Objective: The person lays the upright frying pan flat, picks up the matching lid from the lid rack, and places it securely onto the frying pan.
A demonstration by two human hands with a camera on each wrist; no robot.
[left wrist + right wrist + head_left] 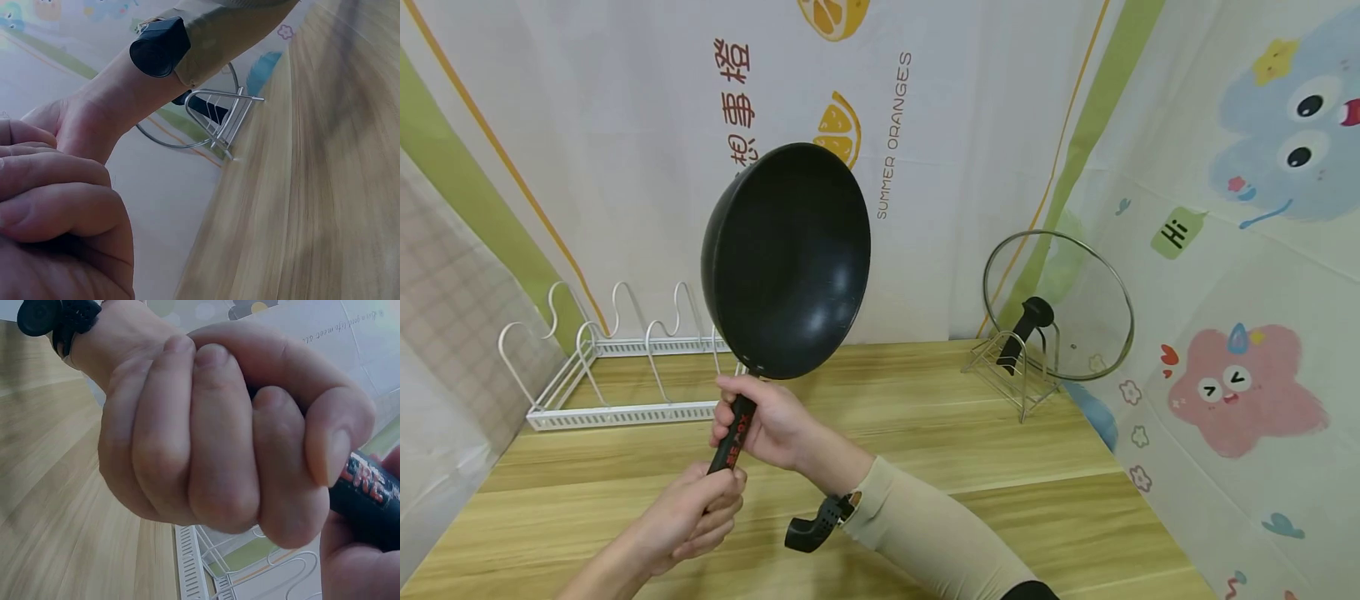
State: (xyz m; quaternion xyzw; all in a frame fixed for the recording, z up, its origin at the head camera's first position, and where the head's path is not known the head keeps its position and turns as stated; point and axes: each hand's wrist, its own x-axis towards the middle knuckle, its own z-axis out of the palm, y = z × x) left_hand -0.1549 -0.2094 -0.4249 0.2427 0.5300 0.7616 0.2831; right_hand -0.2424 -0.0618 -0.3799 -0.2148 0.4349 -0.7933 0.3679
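Observation:
A deep black wok [790,258] is held up above the table, its dark inside facing me. My right hand [775,425] grips the upper part of its black handle [734,433], just below the bowl, with the thumb near the bowl. Lower down, my left hand [700,512] has its fingers wrapped round the handle's end, hiding that part. Red letters show on the handle between the hands, and in the right wrist view too. Curled fingers [56,206] of the left hand fill the lower left of the left wrist view.
Behind the hands at left, a white wire dish rack [625,412] stands on the wooden table [880,442]. At the back right, a small metal stand [1022,392] holds a glass lid [1093,308] upright, its black knob facing forward. Printed curtains close off the back and sides.

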